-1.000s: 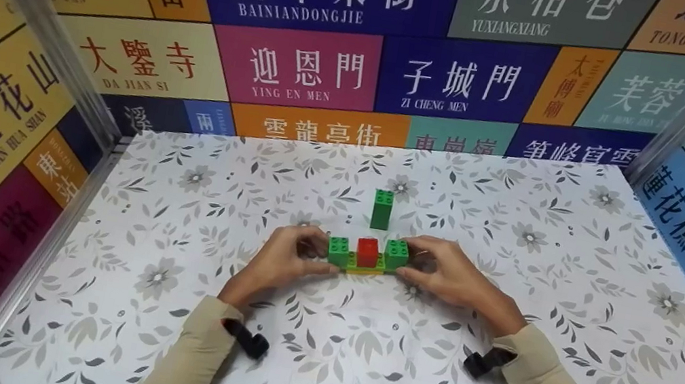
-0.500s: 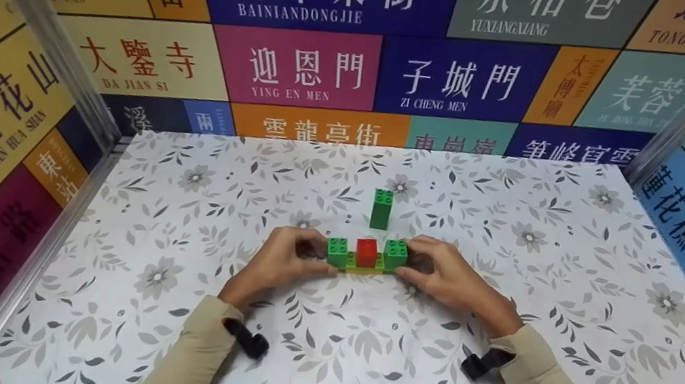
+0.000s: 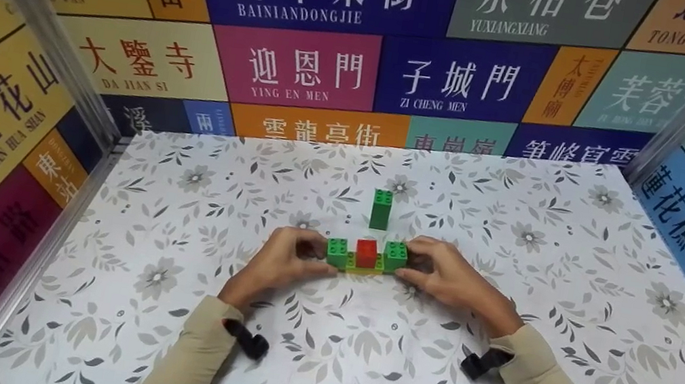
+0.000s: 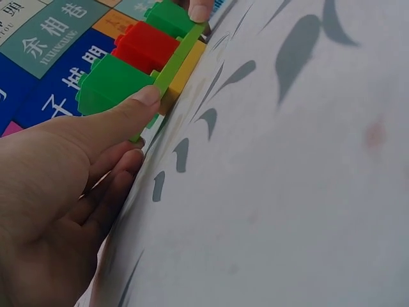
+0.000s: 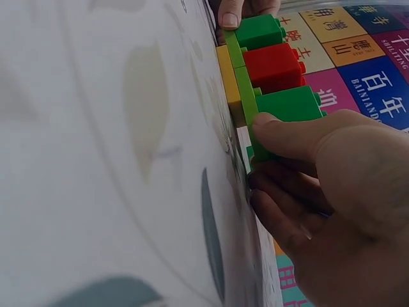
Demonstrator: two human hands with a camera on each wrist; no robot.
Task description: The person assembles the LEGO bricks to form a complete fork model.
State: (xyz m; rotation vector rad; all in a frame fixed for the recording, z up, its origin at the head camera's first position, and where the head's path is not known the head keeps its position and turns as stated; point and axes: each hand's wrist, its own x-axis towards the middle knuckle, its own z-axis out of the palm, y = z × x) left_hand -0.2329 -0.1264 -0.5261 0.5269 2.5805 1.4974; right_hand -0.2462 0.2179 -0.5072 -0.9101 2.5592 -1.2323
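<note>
A low assembly of toy building bricks stands on the table between both hands. Its base is a yellow brick (image 4: 184,77) under a lime-green layer (image 5: 245,83). On that layer sit a left green brick (image 3: 337,253), a red brick (image 3: 366,253) in the middle and a right green brick (image 3: 396,255). The left hand (image 3: 284,255) pinches the assembly's left end, thumb on the near side of the lime layer. At the opposite end the right hand (image 3: 450,274) pinches in the same manner. The far-side fingertips are partly hidden.
Just behind the assembly a tall green brick stack (image 3: 381,210) stands upright, apart from both hands. The table (image 3: 341,370) has a leaf-and-flower cover. Colourful sign panels (image 3: 293,67) wall its back and sides, with metal posts at the corners.
</note>
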